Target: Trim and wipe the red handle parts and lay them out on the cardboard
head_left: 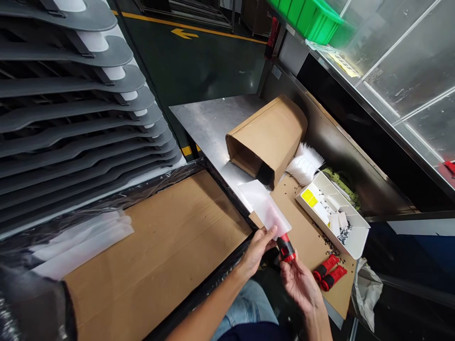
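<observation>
My left hand (259, 248) pinches the lower edge of a white translucent bag (262, 203) over the gap between the two work surfaces. A red-and-black handheld device (286, 248) is partly inside the bag, its lower end sticking out. My right hand (297, 277) has its fingers closed on that lower end. The device's exact kind cannot be made out. Two similar red-and-black devices (333, 278) lie side by side on a cardboard sheet to the right. More flat white translucent bags (85, 239) lie stacked at the left.
A brown cardboard box (268, 135) lies on its side on the metal table (216, 116). Beside it are a white bundle (304, 164) and a white tray (360, 232) with small black pieces. Grey stacked panels (81, 132) rise at left; a green bin (307, 19) sits above.
</observation>
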